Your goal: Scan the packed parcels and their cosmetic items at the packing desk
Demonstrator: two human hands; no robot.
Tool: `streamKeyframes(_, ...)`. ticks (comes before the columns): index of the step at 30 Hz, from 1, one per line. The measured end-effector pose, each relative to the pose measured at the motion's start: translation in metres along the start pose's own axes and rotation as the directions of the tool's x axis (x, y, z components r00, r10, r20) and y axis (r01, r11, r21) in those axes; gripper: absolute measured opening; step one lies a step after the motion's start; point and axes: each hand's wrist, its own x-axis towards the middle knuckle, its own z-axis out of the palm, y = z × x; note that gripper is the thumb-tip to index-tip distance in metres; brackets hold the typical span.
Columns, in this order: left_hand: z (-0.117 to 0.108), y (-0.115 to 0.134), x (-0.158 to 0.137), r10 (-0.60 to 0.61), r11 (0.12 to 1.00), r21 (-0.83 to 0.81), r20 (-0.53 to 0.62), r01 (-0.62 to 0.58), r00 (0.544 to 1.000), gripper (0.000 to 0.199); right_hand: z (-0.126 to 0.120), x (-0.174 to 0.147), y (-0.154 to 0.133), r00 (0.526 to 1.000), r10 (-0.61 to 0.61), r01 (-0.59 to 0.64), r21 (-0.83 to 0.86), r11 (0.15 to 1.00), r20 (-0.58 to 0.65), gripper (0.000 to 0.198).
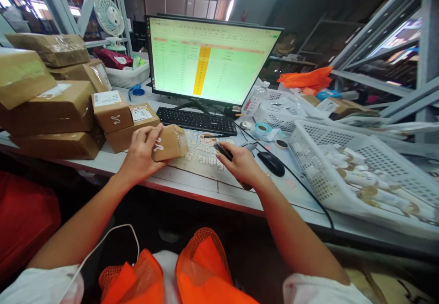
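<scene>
My left hand [142,151] grips a small cardboard box [170,143] from its left side, fingers over the top edge. White curly print marks one face of the box, and clear tape shines at its right end. The box is over the front of a printed desk mat [206,164]. To the right, my right hand [240,162] is closed around a slim black tool [224,151] that looks like a utility knife; its tip points toward the box, apart from it. My palm hides most of its handle.
Taped cartons [65,107] are stacked at the left. Behind the mat stand a keyboard [195,120] and a lit monitor [212,61]. A mouse [271,163], its cable and a white basket [315,171] of wrapped items lie to the right.
</scene>
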Motion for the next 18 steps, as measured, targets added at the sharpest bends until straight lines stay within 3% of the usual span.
streamKeyframes(3,-0.007,0.035,0.011,0.072,0.963,0.247,0.136,-0.104,0.988,0.086,-0.006,-0.001,-0.019,1.000,-0.028,0.028,-0.043,0.999,-0.014,0.042)
streamKeyframes(7,0.003,0.060,0.014,0.053,0.929,0.352,0.185,-0.116,0.981,0.082,-0.003,0.003,-0.052,0.999,-0.012,0.017,-0.138,0.990,0.032,0.042)
streamKeyframes(18,0.009,0.066,0.009,0.052,0.912,0.395,0.144,-0.106,0.988,0.078,-0.001,0.019,-0.098,0.975,0.121,-0.035,-0.412,0.911,0.185,0.050)
